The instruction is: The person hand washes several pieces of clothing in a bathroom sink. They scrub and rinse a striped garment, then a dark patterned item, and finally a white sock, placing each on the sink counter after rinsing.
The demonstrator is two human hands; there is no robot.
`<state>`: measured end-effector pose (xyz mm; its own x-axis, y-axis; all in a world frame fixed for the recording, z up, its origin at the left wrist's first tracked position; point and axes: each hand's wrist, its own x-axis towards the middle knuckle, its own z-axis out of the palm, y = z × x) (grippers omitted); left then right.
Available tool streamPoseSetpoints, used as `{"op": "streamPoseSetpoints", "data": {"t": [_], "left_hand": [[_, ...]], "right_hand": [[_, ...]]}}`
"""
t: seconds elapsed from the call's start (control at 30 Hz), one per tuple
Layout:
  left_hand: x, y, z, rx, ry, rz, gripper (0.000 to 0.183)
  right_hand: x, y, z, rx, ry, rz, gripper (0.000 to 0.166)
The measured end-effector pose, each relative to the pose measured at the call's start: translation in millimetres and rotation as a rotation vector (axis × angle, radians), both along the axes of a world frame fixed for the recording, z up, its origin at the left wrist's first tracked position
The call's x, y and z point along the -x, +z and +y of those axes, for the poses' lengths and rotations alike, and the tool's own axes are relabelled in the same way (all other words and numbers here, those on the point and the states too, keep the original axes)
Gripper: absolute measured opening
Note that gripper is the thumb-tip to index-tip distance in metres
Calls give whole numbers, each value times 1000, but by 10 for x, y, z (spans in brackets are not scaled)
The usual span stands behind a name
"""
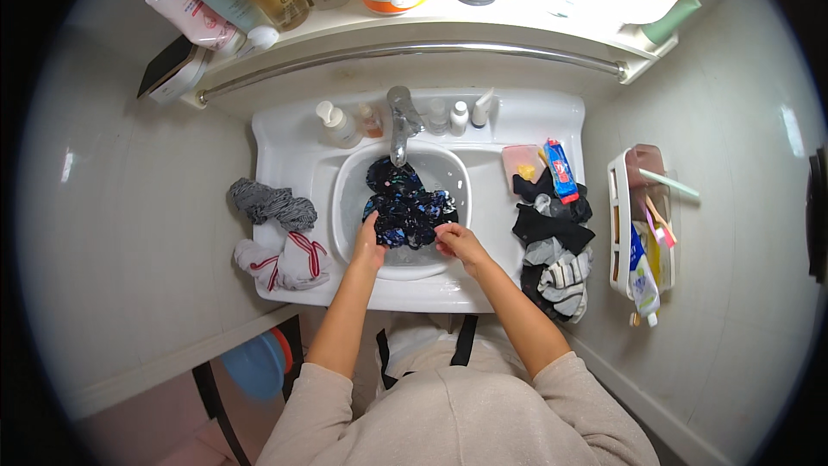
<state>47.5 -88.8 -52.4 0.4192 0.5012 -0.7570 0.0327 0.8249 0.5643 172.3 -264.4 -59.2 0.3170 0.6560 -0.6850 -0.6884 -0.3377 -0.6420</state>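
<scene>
A wet black garment with a blue and multicoloured print (414, 207) lies bunched in the water of the white washbasin (337, 233). At its left edge is my left hand (369, 243), the thumb on top of the cloth and the other fingers partly hidden under it. My right hand (458, 241) pinches the garment's lower right edge between thumb and fingers. Above the far end of the cloth stands the chrome faucet (402, 120), its spout pointing toward me.
Grey striped cloth (275, 204) and white cloth with red trim (291, 262) lie on the left ledge. Dark and striped clothes (553, 226), a blue packet (561, 171) and a soap dish (517, 158) occupy the right. A pump bottle (339, 124) stands behind; a toothbrush holder (619, 226) hangs right.
</scene>
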Motion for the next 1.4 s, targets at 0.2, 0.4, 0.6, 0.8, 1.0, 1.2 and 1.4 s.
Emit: {"op": "streamPoseSetpoints", "data": {"t": [0.2, 0.4, 0.6, 0.8, 1.0, 1.2, 1.4], "left_hand": [[-36, 577, -5, -21, -5, -56, 28], [27, 989, 158, -103, -179, -65, 30], [46, 1326, 392, -203, -515, -121, 41], [294, 1253, 859, -313, -625, -112, 50], [357, 1129, 1028, -351, -481, -66, 75], [305, 1237, 787, -334, -267, -170, 61], [365, 1149, 738, -308, -267, -413, 25]], "right_hand": [[245, -236, 150, -89, 141, -658, 62], [307, -60, 238, -46, 170, -1143, 69], [345, 330, 503, -116, 168, -1297, 32], [386, 423, 653, 9, -108, -1090, 20], [462, 383, 707, 106, -226, -1294, 29], [608, -6, 636, 356, -50, -1053, 57], [1013, -259, 709, 399, 78, -1494, 46]]}}
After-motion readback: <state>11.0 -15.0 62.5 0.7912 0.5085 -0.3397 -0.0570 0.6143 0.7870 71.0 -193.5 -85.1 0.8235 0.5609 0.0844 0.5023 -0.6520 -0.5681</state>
